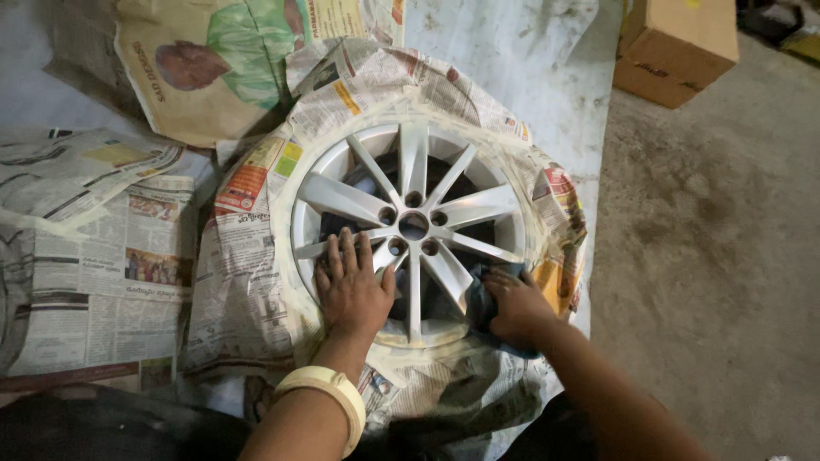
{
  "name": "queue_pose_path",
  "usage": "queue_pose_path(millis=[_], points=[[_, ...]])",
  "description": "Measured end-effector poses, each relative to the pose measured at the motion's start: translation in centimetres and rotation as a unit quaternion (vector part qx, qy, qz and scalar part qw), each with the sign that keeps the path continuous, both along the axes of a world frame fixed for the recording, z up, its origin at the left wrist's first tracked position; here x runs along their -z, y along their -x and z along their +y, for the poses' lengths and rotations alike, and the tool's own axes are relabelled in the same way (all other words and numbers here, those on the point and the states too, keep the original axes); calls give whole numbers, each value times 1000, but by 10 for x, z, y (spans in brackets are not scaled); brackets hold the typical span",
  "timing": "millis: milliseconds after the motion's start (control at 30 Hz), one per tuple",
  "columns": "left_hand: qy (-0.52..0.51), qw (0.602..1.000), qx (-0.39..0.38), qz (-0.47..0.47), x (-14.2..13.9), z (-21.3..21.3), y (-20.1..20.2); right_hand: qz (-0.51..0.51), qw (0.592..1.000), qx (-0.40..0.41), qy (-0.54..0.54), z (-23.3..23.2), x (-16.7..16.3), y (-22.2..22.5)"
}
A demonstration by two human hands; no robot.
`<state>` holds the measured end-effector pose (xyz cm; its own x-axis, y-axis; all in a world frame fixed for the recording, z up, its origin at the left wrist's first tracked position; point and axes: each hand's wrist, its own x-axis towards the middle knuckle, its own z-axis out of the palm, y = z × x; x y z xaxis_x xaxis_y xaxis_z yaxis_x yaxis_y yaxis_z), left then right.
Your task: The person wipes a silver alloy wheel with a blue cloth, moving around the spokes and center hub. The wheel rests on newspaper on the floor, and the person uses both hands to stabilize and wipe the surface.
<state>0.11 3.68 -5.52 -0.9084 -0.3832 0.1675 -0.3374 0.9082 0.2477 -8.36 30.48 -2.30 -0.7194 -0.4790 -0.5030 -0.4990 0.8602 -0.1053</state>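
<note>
Left hand lies flat on silver wheel (paper-masked); right hand clutches dark cloth.

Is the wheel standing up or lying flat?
Lying flat: the wheel faces up, newspaper wrapped around its tyre, left hand resting on top.
</note>
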Motion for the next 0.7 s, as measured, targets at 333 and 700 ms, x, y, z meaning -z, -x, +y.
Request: queue_pose_path(millis=[333, 700], points=[[-1, 1000, -2, 2, 5, -5, 0, -128, 953, 264, 70, 31, -18, -13], [7, 1000, 1, -5, 14, -6, 10, 58, 977, 170, 114, -24, 32, 81]])
